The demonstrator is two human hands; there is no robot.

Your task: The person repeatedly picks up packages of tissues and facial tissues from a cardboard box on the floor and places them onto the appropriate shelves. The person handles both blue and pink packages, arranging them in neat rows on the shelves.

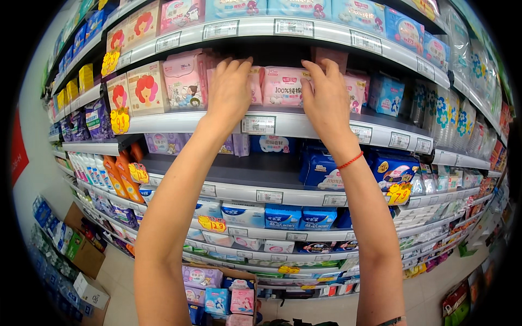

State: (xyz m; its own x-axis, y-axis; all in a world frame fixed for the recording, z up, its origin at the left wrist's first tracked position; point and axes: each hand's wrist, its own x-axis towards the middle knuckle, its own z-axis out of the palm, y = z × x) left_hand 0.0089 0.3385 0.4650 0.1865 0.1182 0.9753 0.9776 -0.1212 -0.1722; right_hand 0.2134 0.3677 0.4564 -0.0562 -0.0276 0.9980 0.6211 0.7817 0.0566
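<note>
Both my arms reach up to a shelf of pink packs of sanitary pads. My left hand (231,89) lies over the packs left of the middle, its fingers stretched along their tops and its fingertips partly hidden. Between my hands a pink pack of sanitary pads (281,87) stands with its front toward me. My right hand (329,95) is at that pack's right end, thumb and fingers apart and touching it. A pink pack (354,92) stands just right of my right hand. Left of my left hand is a larger pink pouch-like pack (185,80).
Light boxes with red-haired figures (145,89) stand at the shelf's left, a blue pack (387,93) at its right. The shelf lip (288,124) carries price tags. Dark blue packs (326,165) sit below. A carton (247,275) of mixed packs stands on the floor.
</note>
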